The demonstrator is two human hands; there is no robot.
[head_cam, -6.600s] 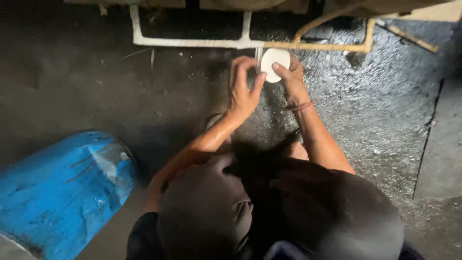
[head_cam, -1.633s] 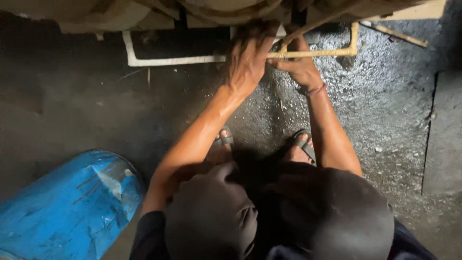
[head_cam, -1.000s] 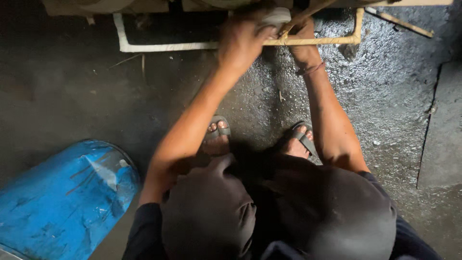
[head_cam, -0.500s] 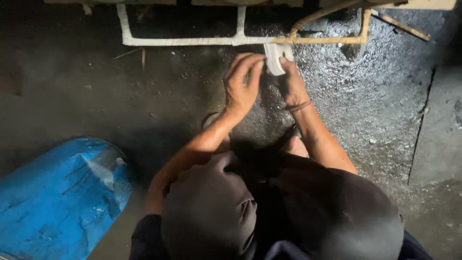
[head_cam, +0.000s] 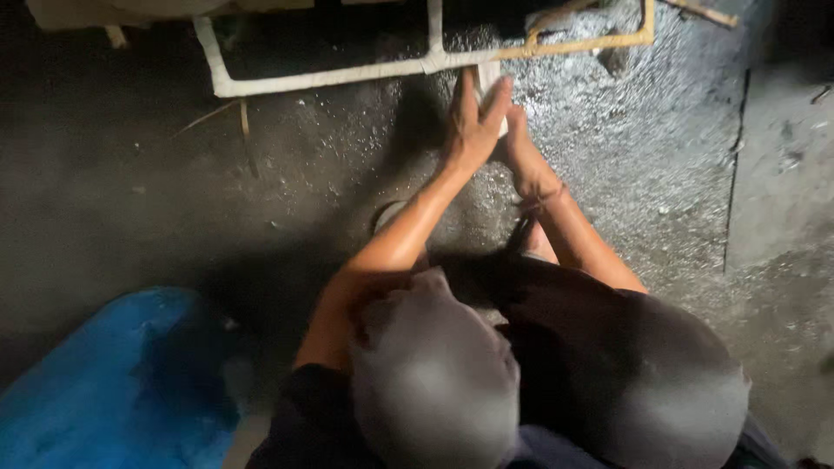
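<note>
the left hand [head_cam: 472, 122] and right hand [head_cam: 519, 143] press flat, palm to palm, around a small white object [head_cam: 489, 76], only its top edge showing above the fingers. it sits just below the white pipe frame [head_cam: 330, 76] on wet dark ground [head_cam: 660, 165]. a blue drum [head_cam: 104, 382] lies well apart, lower left.

White object [head_cam: 489, 76] (mostly hidden) between hands
</note>
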